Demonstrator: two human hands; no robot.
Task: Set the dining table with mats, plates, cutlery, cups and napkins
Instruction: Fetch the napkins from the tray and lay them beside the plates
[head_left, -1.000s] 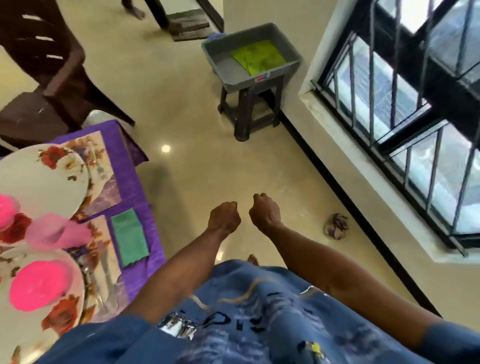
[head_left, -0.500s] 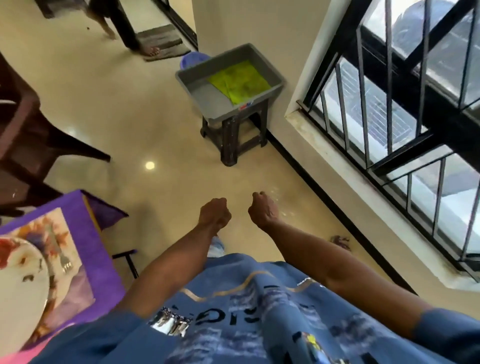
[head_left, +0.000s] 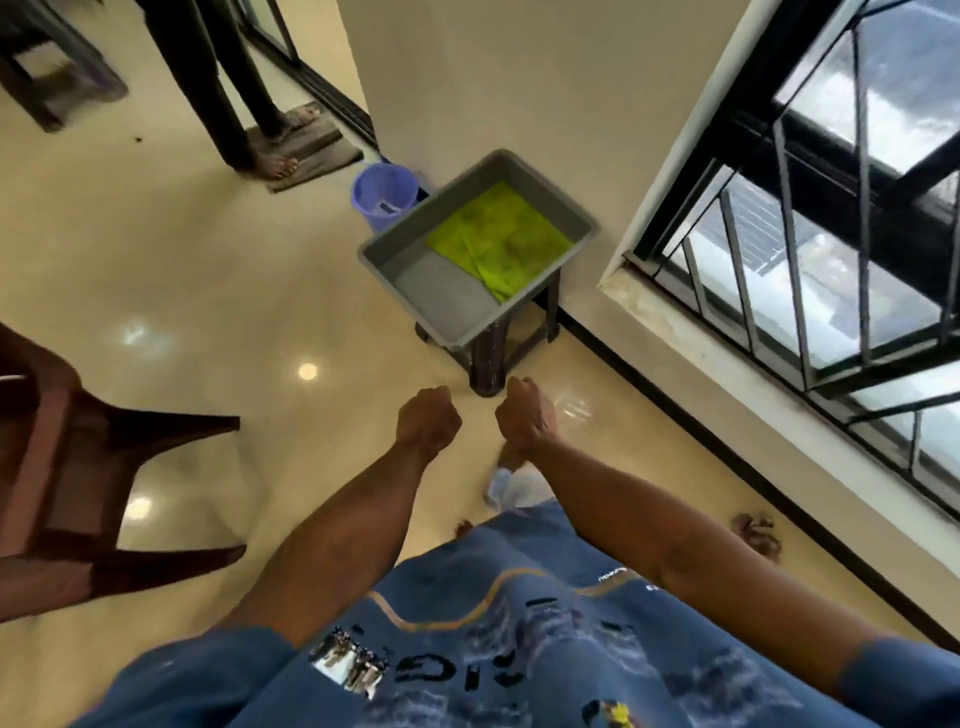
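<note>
Napkin (head_left: 500, 240), a yellow-green cloth, lies flat in the right half of a grey tub (head_left: 415, 280), with the bare grey floor of the tub showing on its left side. The tub sits on a dark stool (head_left: 511, 338) that stands on the glossy cream floor (head_left: 182, 270), close against the white wall (head_left: 519, 78) and its black skirting. Just behind the tub, touching or nearly touching its far corner, is a small purple bucket (head_left: 384, 193). Both hands are raised in front of a blue printed shirt (head_left: 493, 649), side by side and a little apart, between the shirt and the stool. The left hand (head_left: 428, 418) is balled into a fist with nothing in it, and the right hand (head_left: 524, 413) is likewise curled tight and holds nothing. Neither touches the tub or the cloth. To the right a window with black bars (head_left: 831, 234) runs along a pale sill. At the left edge stands a dark brown chair (head_left: 78, 467), its legs splayed on the floor. At the top left another person's legs (head_left: 223, 88) stand with bare feet on a dark doormat (head_left: 311, 150). A small dark crumpled object (head_left: 756, 530) lies on the floor near the skirting at the right; what it is cannot be told.
</note>
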